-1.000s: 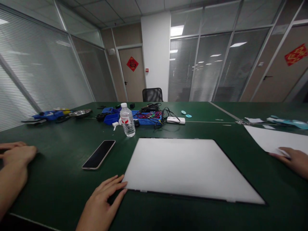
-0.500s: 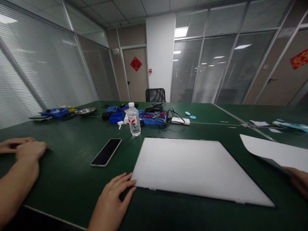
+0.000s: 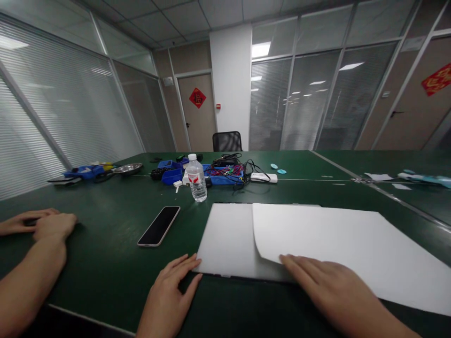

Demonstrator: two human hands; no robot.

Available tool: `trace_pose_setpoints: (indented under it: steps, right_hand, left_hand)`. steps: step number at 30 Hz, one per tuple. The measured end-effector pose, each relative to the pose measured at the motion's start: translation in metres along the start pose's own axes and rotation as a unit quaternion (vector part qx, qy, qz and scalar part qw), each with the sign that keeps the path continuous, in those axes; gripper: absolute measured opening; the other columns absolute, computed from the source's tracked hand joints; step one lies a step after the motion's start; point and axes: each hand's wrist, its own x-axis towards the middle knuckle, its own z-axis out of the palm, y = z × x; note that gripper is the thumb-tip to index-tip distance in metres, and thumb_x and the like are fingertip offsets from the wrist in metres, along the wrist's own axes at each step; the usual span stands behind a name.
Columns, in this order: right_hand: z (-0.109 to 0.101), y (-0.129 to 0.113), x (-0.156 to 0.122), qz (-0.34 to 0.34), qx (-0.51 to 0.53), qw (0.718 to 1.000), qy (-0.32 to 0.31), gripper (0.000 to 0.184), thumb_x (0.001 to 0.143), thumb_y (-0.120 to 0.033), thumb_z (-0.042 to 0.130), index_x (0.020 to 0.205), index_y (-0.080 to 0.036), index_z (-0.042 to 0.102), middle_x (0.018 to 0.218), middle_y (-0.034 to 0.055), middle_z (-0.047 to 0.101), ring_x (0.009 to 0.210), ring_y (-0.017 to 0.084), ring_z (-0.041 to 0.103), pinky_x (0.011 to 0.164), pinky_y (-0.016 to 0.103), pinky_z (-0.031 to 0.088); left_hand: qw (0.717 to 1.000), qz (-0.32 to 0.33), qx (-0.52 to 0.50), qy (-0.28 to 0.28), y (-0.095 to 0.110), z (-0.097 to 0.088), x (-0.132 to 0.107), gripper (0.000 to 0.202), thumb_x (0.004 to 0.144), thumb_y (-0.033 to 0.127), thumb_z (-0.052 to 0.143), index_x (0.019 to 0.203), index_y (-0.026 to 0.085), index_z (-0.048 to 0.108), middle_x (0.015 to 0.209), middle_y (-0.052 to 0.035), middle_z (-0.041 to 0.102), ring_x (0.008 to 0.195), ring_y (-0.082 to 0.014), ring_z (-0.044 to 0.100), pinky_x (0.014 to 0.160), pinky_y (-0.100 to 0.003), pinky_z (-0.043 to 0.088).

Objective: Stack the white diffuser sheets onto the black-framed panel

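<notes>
A flat white panel (image 3: 227,239) with a dark edge lies on the green table (image 3: 98,253) in front of me. My left hand (image 3: 172,291) rests flat and open on the table, its fingertips touching the panel's near left corner. A large white sheet of paper (image 3: 338,249) lies partly over the panel. My right hand (image 3: 324,286) lies flat on the sheet's near edge, fingers stretched out.
Another person's hands (image 3: 42,223) rest on the table at the far left. A black phone (image 3: 159,226) lies left of the panel. Behind it stand a water bottle (image 3: 196,178), blue trays with wires (image 3: 221,172) and a white device (image 3: 263,177). Paper scraps (image 3: 378,177) lie at the far right.
My right hand has brought the white sheet from the right side across onto the panel, and now lies flat on it. My left hand has stayed at the panel's corner.
</notes>
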Motion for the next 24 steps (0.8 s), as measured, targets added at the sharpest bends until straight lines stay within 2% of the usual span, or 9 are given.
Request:
trace_pose_setpoints:
  steps: [2,4,8,12,15,19,24]
  right_hand:
    - [0.008,-0.023,0.036,-0.027,0.021,0.999,0.004,0.053,0.081,-0.001,0.049,0.131,-0.015,0.062,0.113,0.0090,0.076,0.089,0.020,0.073,0.064,0.030,0.055]
    - [0.017,-0.041,0.059,-0.033,0.039,0.999,0.004,0.047,0.081,-0.005,0.056,0.127,-0.014,0.064,0.112,0.0094,0.076,0.084,0.022,0.072,0.059,0.031,0.052]
    - [0.034,-0.069,0.079,-0.048,0.068,0.997,0.004,0.036,0.087,-0.015,0.063,0.123,-0.013,0.067,0.104,0.0104,0.075,0.075,0.022,0.068,0.053,0.032,0.045]
    - [0.045,-0.090,0.093,-0.063,0.104,0.993,-0.003,0.023,0.094,-0.020,0.061,0.114,-0.013,0.069,0.100,0.0130,0.072,0.076,0.022,0.064,0.056,0.034,0.043]
    - [0.051,-0.096,0.101,-0.047,0.139,0.989,-0.001,0.020,0.096,-0.020,0.061,0.114,-0.015,0.068,0.110,0.0125,0.072,0.083,0.022,0.062,0.063,0.034,0.045]
    - [0.054,-0.097,0.103,-0.004,0.186,0.982,-0.020,0.025,0.097,-0.022,0.063,0.121,-0.021,0.067,0.121,0.0089,0.071,0.095,0.024,0.062,0.075,0.037,0.049]
    - [0.058,-0.097,0.098,0.010,0.221,0.973,-0.064,0.036,0.101,-0.023,0.056,0.136,-0.023,0.062,0.136,0.0098,0.067,0.111,0.026,0.063,0.090,0.041,0.052]
  left_hand:
    - [1.000,-0.016,0.003,0.001,0.001,0.000,0.000,0.031,0.089,0.042,0.067,0.115,0.035,0.083,0.122,-0.0024,0.080,0.121,-0.0312,0.072,0.105,-0.051,0.059]
    - [0.999,-0.039,0.009,0.004,0.001,0.000,-0.001,0.035,0.089,0.044,0.066,0.119,0.034,0.082,0.125,-0.0042,0.079,0.119,-0.0310,0.073,0.105,-0.051,0.059]
    - [0.998,-0.063,0.015,-0.002,0.001,0.001,-0.001,0.042,0.088,0.047,0.066,0.125,0.033,0.079,0.128,-0.0063,0.077,0.118,-0.0310,0.074,0.106,-0.050,0.059]
    - [0.998,-0.064,0.016,-0.008,-0.001,0.002,0.001,0.043,0.087,0.045,0.065,0.125,0.032,0.079,0.128,-0.0059,0.078,0.118,-0.0307,0.074,0.106,-0.049,0.059]
    - [0.999,-0.051,0.011,-0.008,-0.004,0.002,0.002,0.041,0.086,0.039,0.064,0.122,0.033,0.080,0.125,-0.0041,0.079,0.117,-0.0295,0.075,0.103,-0.046,0.061]
    - [0.999,-0.036,0.006,-0.005,-0.004,0.000,0.003,0.039,0.085,0.035,0.065,0.121,0.034,0.081,0.122,-0.0016,0.080,0.118,-0.0285,0.074,0.102,-0.044,0.062]
    - [1.000,-0.021,0.012,0.002,0.005,-0.005,0.002,0.038,0.084,0.039,0.070,0.120,0.034,0.081,0.122,-0.0013,0.081,0.118,-0.0299,0.074,0.102,-0.047,0.062]
